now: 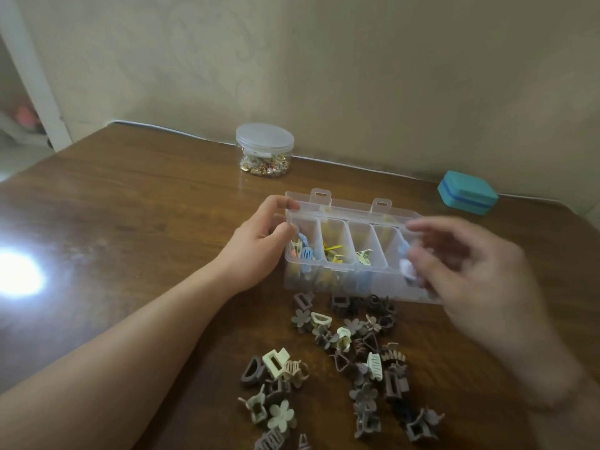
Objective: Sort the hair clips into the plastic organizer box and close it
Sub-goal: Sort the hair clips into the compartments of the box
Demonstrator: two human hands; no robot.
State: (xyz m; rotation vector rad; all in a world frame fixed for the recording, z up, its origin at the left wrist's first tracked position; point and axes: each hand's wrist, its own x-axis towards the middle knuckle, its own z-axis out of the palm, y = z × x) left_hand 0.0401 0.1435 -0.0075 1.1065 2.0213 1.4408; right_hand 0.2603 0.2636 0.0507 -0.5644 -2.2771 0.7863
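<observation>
A clear plastic organizer box [360,230] stands open on the wooden table, its lid [341,204] tipped back. Its compartments hold small coloured clips: blue and pink at the left, yellow in the second, pale green in the third. My left hand [259,241] grips the box's left end. My right hand [467,271], blurred, hovers over the right end with a small white and blue clip [409,269] pinched in its fingers. A pile of loose hair clips [354,358] in brown, grey, beige and cream lies in front of the box.
A round clear jar [264,150] with a lid and small shiny pieces stands near the wall behind the box. A teal case [467,192] sits at the back right. A bright glare [16,274] marks the table's left side.
</observation>
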